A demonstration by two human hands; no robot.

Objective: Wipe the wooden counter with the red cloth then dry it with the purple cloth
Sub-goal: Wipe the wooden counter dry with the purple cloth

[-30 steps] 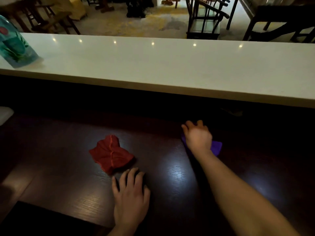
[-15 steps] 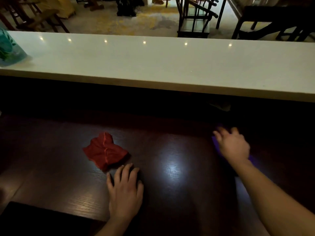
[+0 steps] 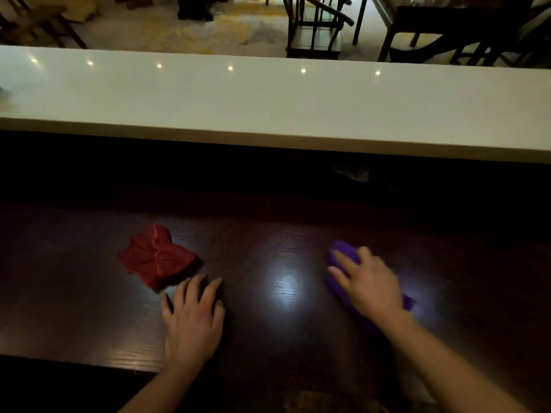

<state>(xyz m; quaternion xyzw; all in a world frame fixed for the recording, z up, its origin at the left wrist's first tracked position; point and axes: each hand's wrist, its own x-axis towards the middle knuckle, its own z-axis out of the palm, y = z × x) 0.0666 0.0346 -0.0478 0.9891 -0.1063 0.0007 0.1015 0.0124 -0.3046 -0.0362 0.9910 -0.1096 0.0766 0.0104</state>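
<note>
The dark wooden counter [image 3: 286, 329] fills the lower half of the view, with a bright glare spot near its middle. A crumpled red cloth [image 3: 156, 259] lies on it at the left. My left hand [image 3: 193, 320] rests flat on the wood just below and right of the red cloth, fingers spread, holding nothing. My right hand [image 3: 368, 286] presses down on the purple cloth [image 3: 346, 251], which sticks out past the fingertips and behind the wrist. Most of the purple cloth is hidden under the hand.
A long white raised ledge [image 3: 268, 105] runs across the view behind the wooden counter. Beyond it stand dark wooden chairs [image 3: 316, 28] and tables on a pale floor. The counter's front edge [image 3: 89, 363] is close to my body.
My right hand has swept the purple cloth to the right, then back toward me. My left hand and the red cloth have stayed in place.
</note>
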